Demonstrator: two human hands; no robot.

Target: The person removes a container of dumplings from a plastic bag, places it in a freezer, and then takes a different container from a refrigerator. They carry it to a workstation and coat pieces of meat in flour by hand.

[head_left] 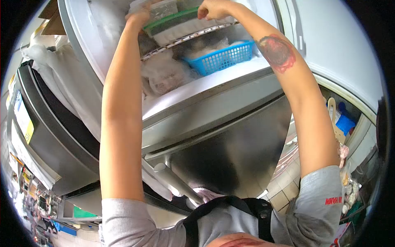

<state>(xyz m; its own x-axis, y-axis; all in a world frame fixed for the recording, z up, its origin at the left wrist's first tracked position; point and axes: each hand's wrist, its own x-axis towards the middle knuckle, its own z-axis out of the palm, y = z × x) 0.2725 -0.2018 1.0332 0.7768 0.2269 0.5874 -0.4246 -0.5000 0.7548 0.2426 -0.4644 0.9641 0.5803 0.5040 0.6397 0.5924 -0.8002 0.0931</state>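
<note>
Both arms reach up into an open freezer compartment. My left hand (140,14) is at the left end of a clear container (164,9) near the top edge of the view, its fingers bent against it. Under that container lies a green-rimmed tub (175,20) on a wire shelf (189,38). At the tub's right end is my right hand (214,9), its fingers curled down; what they hold, if anything, is hidden. Below the shelf sits a blue plastic basket (224,59) with frosty contents, beside frosted bags (162,74).
The freezer's open door (337,49) stands at the right. Below the compartment is a closed dark metal door (230,144) with a bar handle (177,181). Another dark appliance (57,136) is at the left. A blue item (345,124) lies at the far right.
</note>
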